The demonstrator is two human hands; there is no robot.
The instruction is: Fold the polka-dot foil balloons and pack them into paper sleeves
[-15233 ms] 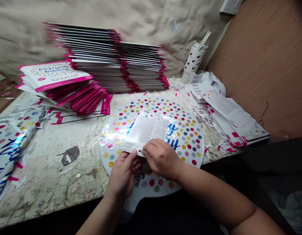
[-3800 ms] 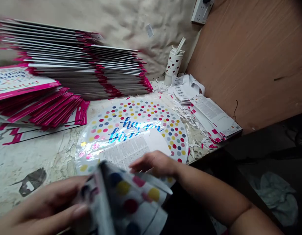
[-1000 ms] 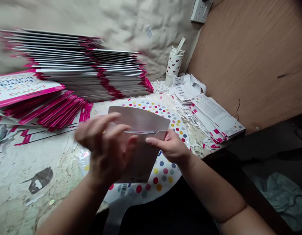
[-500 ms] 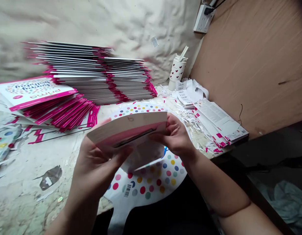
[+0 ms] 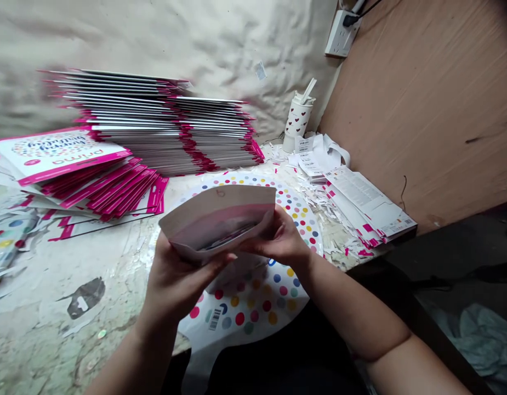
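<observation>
Between my hands I hold a paper envelope (image 5: pixel 220 200) with its mouth bowed apart toward me; part of its inside shows, pinkish and dark. My left hand (image 5: pixel 179 274) grips its left side, thumb along the near edge. On the right side, my right hand (image 5: pixel 280 238) pinches it with the thumb in front. Beneath the envelope lies a round white foil balloon (image 5: pixel 253 307) with coloured dots, flat on the table, its tail hanging over the front edge. The balloon's middle is hidden by my hands and the envelope.
A tall stack of pink-edged envelopes (image 5: pixel 171 126) stands against the wall, with a fanned pile of printed envelopes (image 5: pixel 68 153) at left. To the right are a heart-patterned tumbler (image 5: pixel 297 118), label strips (image 5: pixel 314 159), paper scraps and flat printed envelopes (image 5: pixel 368 208) near the edge.
The envelope's mouth has spread from a narrow slit into a wider gap. Both hands have drawn slightly closer together, the left moving a little to the right.
</observation>
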